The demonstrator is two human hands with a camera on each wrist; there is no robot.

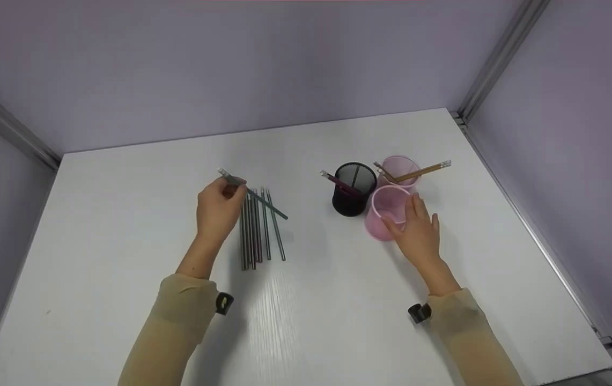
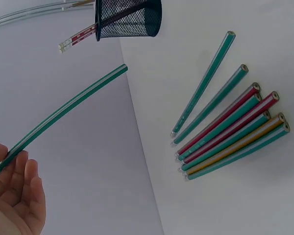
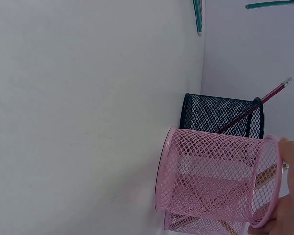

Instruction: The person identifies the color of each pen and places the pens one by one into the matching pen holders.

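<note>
Your left hand (image 1: 219, 210) is up off the white table (image 1: 123, 214), fingers pinching a green pencil (image 1: 255, 194) near its eraser end, the shaft slanting out over the row of pencils (image 1: 258, 230) lying side by side just beneath it. From your left wrist you can see that same green pencil (image 2: 63, 112) crossing the frame, gripped at your fingertips (image 2: 19, 181), with the row of pencils (image 2: 230, 132) fanned out on the table, green, red and one yellowish among them.

Over on the other side, your right hand (image 1: 418, 230) is on the near pink cup (image 1: 388, 210), fingers laid against its rim and side, curled lightly round it. That cup has nothing visible inside. Touching it behind stands the far pink cup (image 1: 401, 170) with two brown pencils (image 1: 418, 171) leaning out, and just beside both sits the black cup (image 1: 354, 188) holding a dark red pencil (image 1: 340, 184). Your right wrist view shows the near pink cup (image 3: 210, 181) pressed up against the black cup (image 3: 220, 117).
</note>
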